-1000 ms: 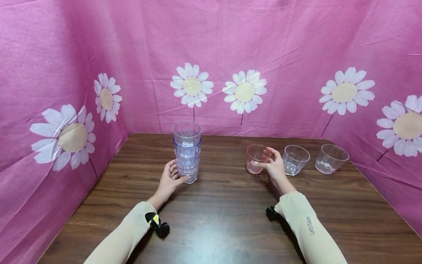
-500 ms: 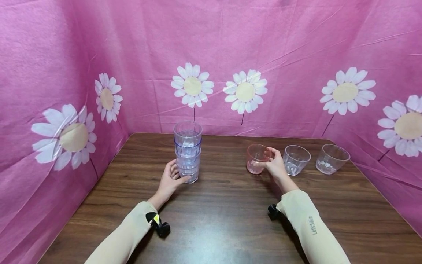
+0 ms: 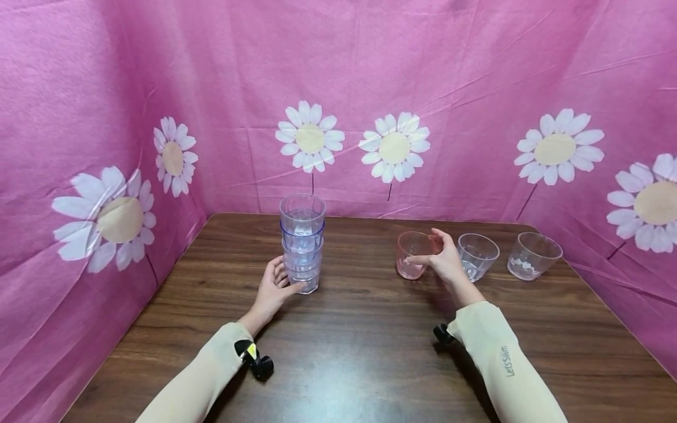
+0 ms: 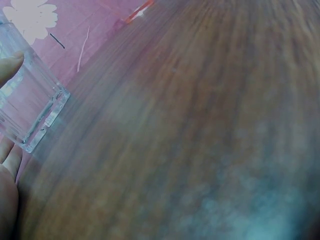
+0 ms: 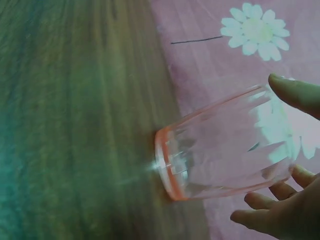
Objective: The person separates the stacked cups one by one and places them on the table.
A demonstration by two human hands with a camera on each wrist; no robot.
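Tabletop point(image 3: 354, 329), both hands point(image 3: 271, 291) point(image 3: 446, 263) in head view only: left round cup stack point(image 3: 303, 244), right loose

Creased pink cloth point(image 3: 338, 59) hanging behind and on both sides of brown wood-grain table point(image 3: 365, 311); large white daisies point(image 3: 309, 139), yellow-centred, across cloth; pale glare point(image 3: 338, 385) on near tabletop.

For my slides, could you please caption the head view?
Left hand holding a stack of cups, right hand spread around a pink cup, on a brown table.
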